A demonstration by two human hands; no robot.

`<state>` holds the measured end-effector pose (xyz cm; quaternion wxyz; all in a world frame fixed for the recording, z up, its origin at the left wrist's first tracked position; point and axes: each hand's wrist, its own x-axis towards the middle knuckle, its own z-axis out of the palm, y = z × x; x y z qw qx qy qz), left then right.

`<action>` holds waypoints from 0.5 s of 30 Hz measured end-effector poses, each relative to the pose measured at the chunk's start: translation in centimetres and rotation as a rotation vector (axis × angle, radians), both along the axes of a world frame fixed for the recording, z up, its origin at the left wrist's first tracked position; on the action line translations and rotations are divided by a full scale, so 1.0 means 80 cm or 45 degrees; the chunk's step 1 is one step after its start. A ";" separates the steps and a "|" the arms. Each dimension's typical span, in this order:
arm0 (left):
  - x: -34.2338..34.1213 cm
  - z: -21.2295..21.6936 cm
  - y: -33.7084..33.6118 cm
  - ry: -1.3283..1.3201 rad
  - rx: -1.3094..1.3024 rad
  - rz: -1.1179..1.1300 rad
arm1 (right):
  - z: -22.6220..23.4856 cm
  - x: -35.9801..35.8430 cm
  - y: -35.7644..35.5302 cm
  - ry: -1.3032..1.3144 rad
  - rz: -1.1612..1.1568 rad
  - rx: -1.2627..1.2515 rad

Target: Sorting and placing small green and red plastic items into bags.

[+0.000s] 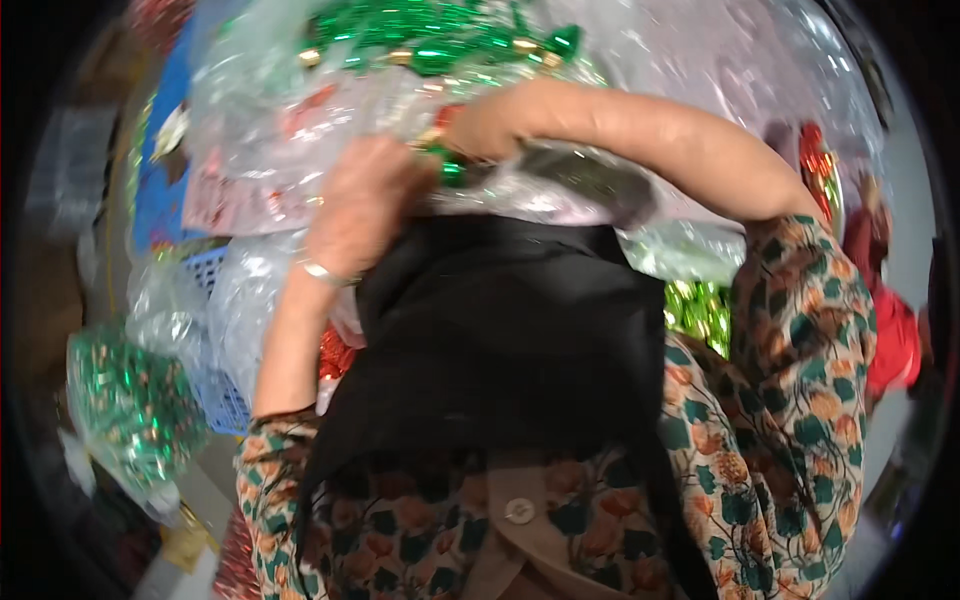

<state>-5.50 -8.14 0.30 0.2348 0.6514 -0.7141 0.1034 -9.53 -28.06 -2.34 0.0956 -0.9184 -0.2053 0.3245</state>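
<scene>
My left hand (365, 195), a bracelet at its wrist, is curled and blurred by motion. Beside it my right hand (487, 122) reaches in from the right with bent fingers closed at a small shiny ornament (453, 170) of green, red and gold. The ornament shows between the two hands, partly covered by fingers. What the left fingers grip is hidden. Just beyond the hands lies a heap of shiny green ornaments (430, 45) with gold ends. Crinkled clear plastic (520, 200) spreads under and around both hands.
At the left are a blue basket (225, 400) with plastic film and a clear bag of green ornaments (135, 400). Light green shiny pieces (700, 312) sit by my right elbow. Red and gold ornaments (818, 165) lie at the far right. A black apron (510, 340) covers my front.
</scene>
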 end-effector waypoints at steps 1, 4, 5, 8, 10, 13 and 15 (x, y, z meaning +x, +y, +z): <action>0.009 -0.004 -0.007 0.063 -0.033 -0.032 | 0.059 -0.021 -0.001 -0.130 -0.071 0.051; 0.027 0.010 0.014 0.165 0.193 0.057 | 0.147 -0.115 -0.039 -0.927 -0.622 0.557; 0.033 0.007 0.030 0.261 0.231 0.123 | 0.164 -0.162 -0.058 -1.146 -0.841 0.756; 0.037 0.006 0.019 0.289 0.285 0.136 | 0.121 -0.320 -0.143 -1.756 -1.754 0.392; 0.017 0.020 -0.002 0.239 0.225 0.108 | 0.022 -0.487 -0.216 -1.181 -2.229 -0.098; -0.004 0.038 -0.034 0.127 0.084 0.166 | -0.152 -0.681 -0.209 0.014 -2.275 0.108; 0.007 0.051 -0.028 0.093 0.040 0.230 | -0.249 -0.713 -0.164 -0.077 -1.844 0.016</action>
